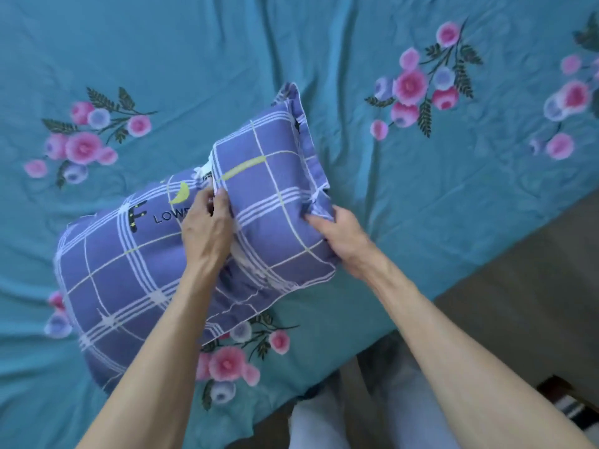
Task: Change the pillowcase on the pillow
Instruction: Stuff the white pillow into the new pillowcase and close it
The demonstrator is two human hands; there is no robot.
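Currently the pillow (136, 270) lies diagonally on the bed (324, 43), near its closer edge, resting on a teal sheet printed with pink and lilac flower sprays; the pillow sits inside a purple pillowcase (269, 196) with a white and pale-yellow check, a yellow crescent and black lettering partly covered by my hand; the case shows an overlapped opening running across the middle, with a strip of white visible at the seam; my left hand (205, 228) lies on top of the pillow at that overlap, fingers curled and pinching the folded edge of the fabric; my right hand (340, 238) is at the pillow's near right corner, thumb and fingers closed on the flanged border of the pillowcase; the two hands are apart, one at the centre seam, one at the corner; the far flange of the case stands up slightly off the sheet; both forearms are bare; beyond the bed's edge, lower right, a brown floor (518, 270) shows; my legs in pale trousers (389, 400) stand just beside the bed.
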